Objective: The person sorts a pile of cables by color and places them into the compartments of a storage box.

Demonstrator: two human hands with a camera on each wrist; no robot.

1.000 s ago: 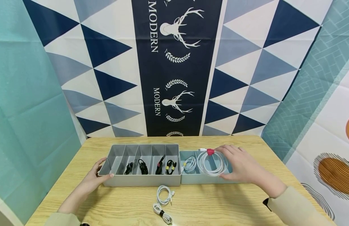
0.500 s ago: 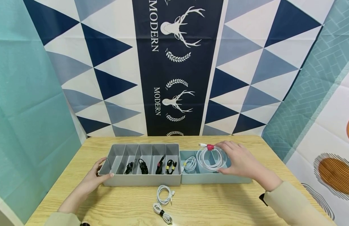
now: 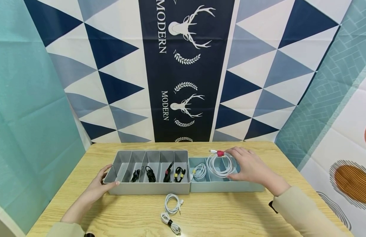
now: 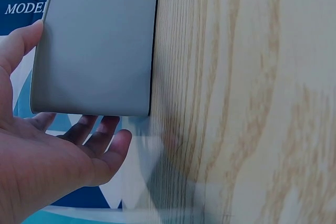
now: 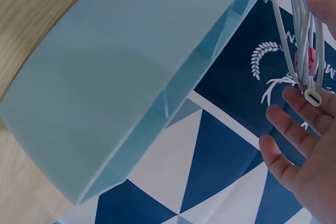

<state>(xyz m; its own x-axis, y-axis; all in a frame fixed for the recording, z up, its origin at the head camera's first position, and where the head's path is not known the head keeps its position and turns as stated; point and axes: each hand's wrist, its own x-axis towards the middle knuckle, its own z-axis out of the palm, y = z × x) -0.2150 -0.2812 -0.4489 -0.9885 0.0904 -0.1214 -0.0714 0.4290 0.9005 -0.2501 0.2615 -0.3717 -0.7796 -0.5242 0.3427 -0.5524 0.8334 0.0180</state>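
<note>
My right hand (image 3: pixel 245 166) pinches a white coiled cable (image 3: pixel 220 166) bound by a red tie (image 3: pixel 220 153), holding it tilted over the middle of the light blue tray (image 3: pixel 224 187). In the right wrist view the cable (image 5: pixel 302 40) hangs from the right hand (image 5: pixel 304 145) beside the blue tray's wall (image 5: pixel 121 77), its plug (image 5: pixel 313 98) against my fingers. My left hand (image 3: pixel 104 182) rests with relaxed fingers against the left end of the grey divided tray (image 3: pixel 147 190). From the left wrist, that hand (image 4: pixel 58 156) cups the grey tray's corner (image 4: pixel 100 45).
The grey tray holds several tied black cables (image 3: pixel 149 174). A small white cable with a yellow tie (image 3: pixel 198 172) lies in the blue tray's left slot. Two loose white cables (image 3: pixel 172 204) (image 3: pixel 170 227) lie on the wooden table (image 3: pixel 230 214) in front. A patterned cloth hangs behind.
My right hand has carried the white coil slightly back and to the left over the blue tray. The left hand stays on the grey tray.
</note>
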